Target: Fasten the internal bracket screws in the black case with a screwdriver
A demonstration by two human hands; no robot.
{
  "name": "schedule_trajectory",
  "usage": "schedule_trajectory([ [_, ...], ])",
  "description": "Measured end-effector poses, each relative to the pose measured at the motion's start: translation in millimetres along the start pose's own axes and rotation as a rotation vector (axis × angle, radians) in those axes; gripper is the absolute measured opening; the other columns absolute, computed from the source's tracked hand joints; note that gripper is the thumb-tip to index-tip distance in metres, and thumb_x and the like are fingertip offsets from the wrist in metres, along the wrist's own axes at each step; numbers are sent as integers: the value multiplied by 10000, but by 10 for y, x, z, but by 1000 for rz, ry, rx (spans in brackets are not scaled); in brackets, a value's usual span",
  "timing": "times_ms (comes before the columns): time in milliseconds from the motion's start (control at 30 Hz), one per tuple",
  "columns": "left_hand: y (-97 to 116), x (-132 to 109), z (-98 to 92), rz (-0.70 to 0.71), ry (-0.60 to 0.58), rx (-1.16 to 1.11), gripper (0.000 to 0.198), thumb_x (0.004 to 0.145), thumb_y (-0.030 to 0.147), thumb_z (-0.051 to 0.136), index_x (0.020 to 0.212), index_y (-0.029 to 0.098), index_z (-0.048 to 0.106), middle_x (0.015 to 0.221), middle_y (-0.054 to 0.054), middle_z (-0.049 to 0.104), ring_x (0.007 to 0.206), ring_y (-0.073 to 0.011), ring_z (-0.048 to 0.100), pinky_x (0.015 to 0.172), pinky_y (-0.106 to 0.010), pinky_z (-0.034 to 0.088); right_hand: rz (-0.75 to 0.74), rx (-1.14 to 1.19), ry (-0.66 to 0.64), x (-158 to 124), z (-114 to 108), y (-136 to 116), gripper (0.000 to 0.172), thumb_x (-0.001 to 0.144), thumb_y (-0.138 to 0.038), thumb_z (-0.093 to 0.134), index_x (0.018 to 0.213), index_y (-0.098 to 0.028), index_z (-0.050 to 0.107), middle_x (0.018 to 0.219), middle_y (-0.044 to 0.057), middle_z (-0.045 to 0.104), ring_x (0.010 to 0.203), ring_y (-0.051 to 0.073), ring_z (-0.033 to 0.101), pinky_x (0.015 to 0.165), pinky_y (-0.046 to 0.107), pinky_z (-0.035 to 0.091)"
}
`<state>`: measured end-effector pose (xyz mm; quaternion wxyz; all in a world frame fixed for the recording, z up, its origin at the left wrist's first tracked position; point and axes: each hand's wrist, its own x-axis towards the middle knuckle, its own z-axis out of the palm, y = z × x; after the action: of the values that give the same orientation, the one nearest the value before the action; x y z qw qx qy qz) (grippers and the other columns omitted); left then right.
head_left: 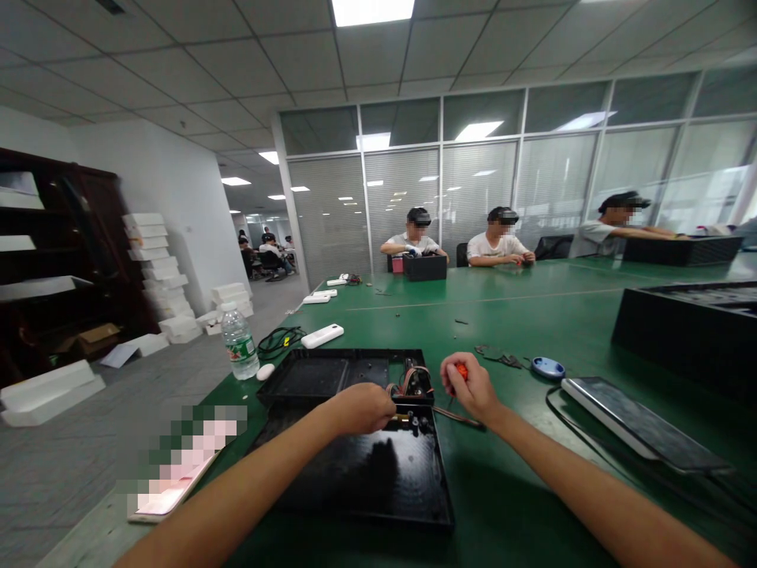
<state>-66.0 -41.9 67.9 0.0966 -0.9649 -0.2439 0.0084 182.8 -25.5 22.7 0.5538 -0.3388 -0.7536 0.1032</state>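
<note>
In front of me a black plastic case lies opened on the green table, its far half [313, 377] holding wires and small parts [417, 381] at the right end. The near half [348, 481] is a shiny shallow shell. My left hand [363, 409] is closed over the seam between the halves, beside the wires; what its fingers pinch is hidden. To the right of the case, my right hand [470, 388] is wrapped round a screwdriver with a red-orange handle [461, 371], mostly covered by the fingers. A wire bundle [461, 418] trails out of the case below it.
A water bottle [240, 343], a white device [322, 336] and a phone [183, 473] lie to the left. Rightward are small dark pieces [500, 356], a blue round dish [548, 368], a cabled tablet-like device [639, 418] and a black box [686, 339]. Several people sit across the table.
</note>
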Motion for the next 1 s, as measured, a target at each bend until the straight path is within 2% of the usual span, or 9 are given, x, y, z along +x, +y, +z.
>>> schedule_trajectory([
  [133,1,278,25,130,68,-151,66,743,109,561,756,151,610,763,-36,633,741,-153,589,696,-218,439,72,128,77,23,7,-17,155,896,-344,378,967,-206,369,692,-13,546,510,109,524,498,233,448],
  [233,-11,422,128,115,113,-273,164,729,101,580,882,155,606,797,-18,626,726,-127,581,678,-192,428,123,116,67,57,-39,17,200,886,-373,396,982,-199,372,676,-9,577,534,124,549,538,249,466],
  [300,-7,473,211,92,143,-331,243,718,108,598,958,149,599,812,-20,622,719,-122,580,677,-192,429,135,44,30,67,-77,48,192,882,-385,397,898,-197,432,654,2,593,554,133,559,571,259,464],
  [433,30,496,346,68,180,-372,180,740,165,621,918,145,636,803,-32,621,726,-128,580,704,-209,429,100,-180,-74,52,-114,92,295,876,-387,400,691,-192,521,637,23,614,590,148,566,638,278,445],
  [533,67,499,405,48,203,-368,119,773,217,619,871,156,651,823,-39,620,776,-138,578,723,-219,420,79,-235,-89,34,-105,91,319,880,-386,382,695,-191,555,655,26,622,611,154,569,646,278,439],
  [633,92,523,440,39,203,-349,128,774,255,635,861,161,649,829,-34,620,802,-144,577,724,-223,412,73,-194,-57,25,-104,76,341,883,-393,365,684,-189,551,644,28,617,602,152,566,630,272,440],
  [767,101,552,456,51,179,-313,152,768,291,647,848,162,645,834,-35,623,818,-155,580,727,-231,413,109,-71,66,26,-129,88,366,890,-407,334,646,-193,501,568,13,573,522,131,526,542,247,433],
  [833,104,545,458,70,178,-289,164,776,300,638,856,158,643,847,-46,626,833,-166,581,737,-239,415,132,-18,115,31,-128,113,326,878,-421,360,666,-199,471,550,-2,547,499,125,503,509,237,425],
  [1000,115,507,483,121,180,-175,158,814,276,590,904,154,635,869,-64,639,856,-187,577,780,-267,416,178,-61,76,51,-81,141,243,804,-438,504,760,-205,452,593,-29,523,517,126,495,504,231,414],
])
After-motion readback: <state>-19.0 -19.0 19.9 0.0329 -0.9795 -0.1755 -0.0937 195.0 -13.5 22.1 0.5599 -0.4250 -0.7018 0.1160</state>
